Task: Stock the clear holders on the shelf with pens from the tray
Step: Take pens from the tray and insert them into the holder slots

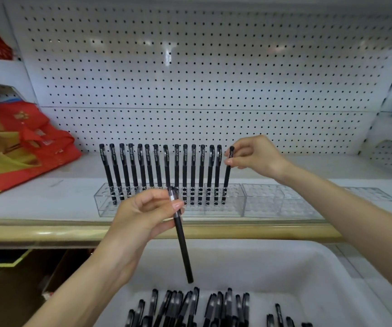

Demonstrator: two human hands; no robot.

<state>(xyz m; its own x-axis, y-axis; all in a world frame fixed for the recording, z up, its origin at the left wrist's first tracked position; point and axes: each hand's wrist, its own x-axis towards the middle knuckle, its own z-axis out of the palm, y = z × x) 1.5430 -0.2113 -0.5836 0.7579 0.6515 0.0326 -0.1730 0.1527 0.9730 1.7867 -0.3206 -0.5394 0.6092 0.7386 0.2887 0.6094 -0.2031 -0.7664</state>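
Note:
A clear holder [110, 206] on the white shelf carries a row of several upright black pens [157, 168]. My right hand [254, 156] pinches the cap of the rightmost black pen [227, 178], which stands with its tip in that holder. My left hand [143, 215] grips another black pen [182, 241] near one end; it hangs nearly upright above the white tray [308, 279]. Several more black pens [190, 308] lie in the tray's near end. Two more clear holders [282, 201], further right on the shelf, hold nothing.
A white pegboard [202, 74] backs the shelf. Red and gold bags [18, 147] lie on the shelf at the left. A tan rail [249, 230] runs along the shelf's front edge. Cardboard boxes [13, 291] sit below at the left.

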